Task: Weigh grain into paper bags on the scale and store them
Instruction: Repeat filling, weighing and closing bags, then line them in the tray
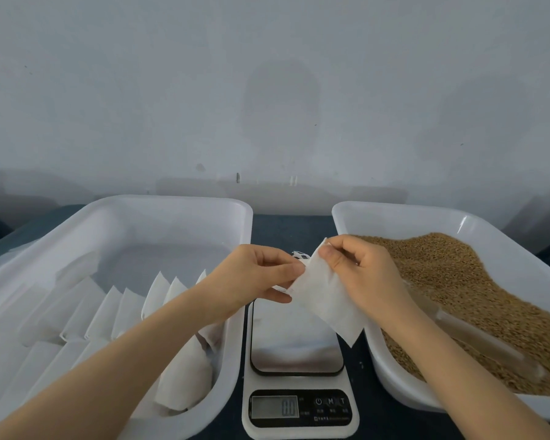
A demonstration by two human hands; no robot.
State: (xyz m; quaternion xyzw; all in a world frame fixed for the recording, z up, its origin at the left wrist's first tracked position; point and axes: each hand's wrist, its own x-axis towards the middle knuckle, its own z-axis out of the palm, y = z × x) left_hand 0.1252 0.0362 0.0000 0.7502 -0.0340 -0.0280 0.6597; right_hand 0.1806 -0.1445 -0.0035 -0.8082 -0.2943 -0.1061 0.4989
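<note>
- Paper bag (323, 300): above the scale (299, 360), between both hands.
- Left hand (251, 274): pinches its left edge.
- Right hand (359, 271): pinches its top corner.

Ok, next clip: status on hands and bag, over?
Both busy: left hand and right hand pinch the paper bag above the scale. Platform bare. The grain sits in the right tray; nothing in the way.

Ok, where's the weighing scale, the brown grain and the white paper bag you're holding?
White digital scale with steel platform (294, 347): head view, middle of the platform.
Heap of brown grain (451, 274): head view, upper part of the heap.
Flat white paper bag (324, 298): head view, middle of its face.
</note>
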